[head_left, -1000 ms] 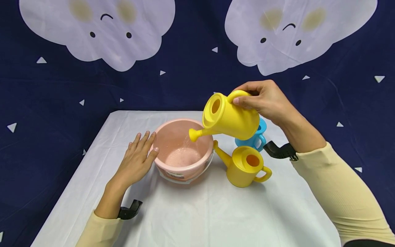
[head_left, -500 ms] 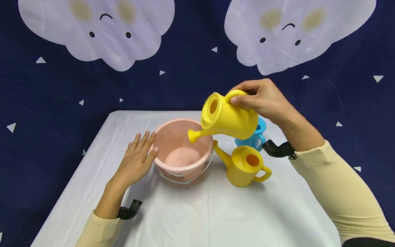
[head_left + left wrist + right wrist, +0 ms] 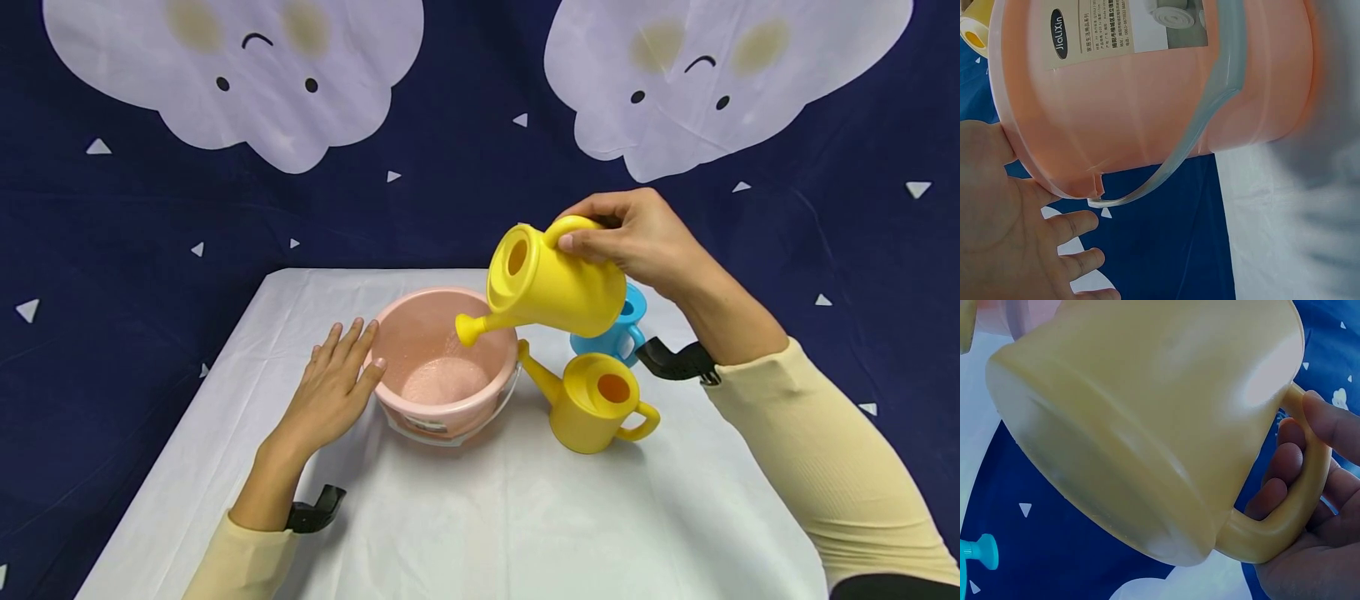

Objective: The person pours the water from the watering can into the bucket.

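Note:
My right hand (image 3: 652, 242) grips the handle (image 3: 1300, 506) of a yellow watering can (image 3: 562, 283), tilted with its spout low over a pink bucket (image 3: 442, 408). Fine streams of water run from the spout's rose (image 3: 469, 329) into the bucket, where shallow water (image 3: 444, 382) ripples on the bottom. At the bucket's left rim rests my left hand (image 3: 326, 396), its fingers straight and spread. The left wrist view shows the palm (image 3: 997, 231) against the rim, beside the bucket's grey carrying handle (image 3: 1191, 134), which hangs down.
A second yellow watering can (image 3: 592, 408) stands upright right of the bucket, its spout tip at the bucket's rim. Behind it, partly hidden by the raised can, is a blue watering can (image 3: 618, 333). A white cloth covers the table (image 3: 487, 533); a dark blue curtain (image 3: 465, 208) hangs behind.
The tilted watering can has shifted slightly left with my right hand, and water keeps falling into the bucket. My left hand has stayed at the rim.

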Tool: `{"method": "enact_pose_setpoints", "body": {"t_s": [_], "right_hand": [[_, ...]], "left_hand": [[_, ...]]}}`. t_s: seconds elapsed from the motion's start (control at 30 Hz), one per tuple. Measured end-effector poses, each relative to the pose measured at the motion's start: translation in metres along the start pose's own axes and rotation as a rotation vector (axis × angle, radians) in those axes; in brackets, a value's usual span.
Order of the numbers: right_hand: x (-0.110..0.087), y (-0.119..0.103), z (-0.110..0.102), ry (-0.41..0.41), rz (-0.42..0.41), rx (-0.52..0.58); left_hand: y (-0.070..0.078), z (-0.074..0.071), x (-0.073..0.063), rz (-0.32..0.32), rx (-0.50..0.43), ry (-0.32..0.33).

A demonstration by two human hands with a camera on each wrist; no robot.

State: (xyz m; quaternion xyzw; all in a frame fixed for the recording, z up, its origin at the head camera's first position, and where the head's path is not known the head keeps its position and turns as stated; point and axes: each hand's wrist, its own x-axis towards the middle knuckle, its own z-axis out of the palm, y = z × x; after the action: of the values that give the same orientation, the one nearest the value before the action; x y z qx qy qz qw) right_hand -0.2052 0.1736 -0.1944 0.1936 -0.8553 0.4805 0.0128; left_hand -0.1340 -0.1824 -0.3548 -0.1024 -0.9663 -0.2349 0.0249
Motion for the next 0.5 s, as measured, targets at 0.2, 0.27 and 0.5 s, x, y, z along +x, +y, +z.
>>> {"method": "enact_pose_setpoints", "body": {"t_s": [0.2, 0.27, 0.5], "right_hand": [[0.0008, -0.0009, 0.0000, -0.003, 0.004, -0.006], [0.0010, -0.0011, 0.0003, -0.004, 0.005, -0.004], [0.0006, -0.0030, 0.0013, -0.009, 0.015, -0.017]], "left_hand": [[0.0002, 0.0001, 0.0004, 0.000, 0.003, 0.001], [0.0004, 0.0000, 0.0002, -0.001, 0.000, -0.001], [0.0006, 0.0007, 0.0000, 0.000, 0.002, 0.003]]}}
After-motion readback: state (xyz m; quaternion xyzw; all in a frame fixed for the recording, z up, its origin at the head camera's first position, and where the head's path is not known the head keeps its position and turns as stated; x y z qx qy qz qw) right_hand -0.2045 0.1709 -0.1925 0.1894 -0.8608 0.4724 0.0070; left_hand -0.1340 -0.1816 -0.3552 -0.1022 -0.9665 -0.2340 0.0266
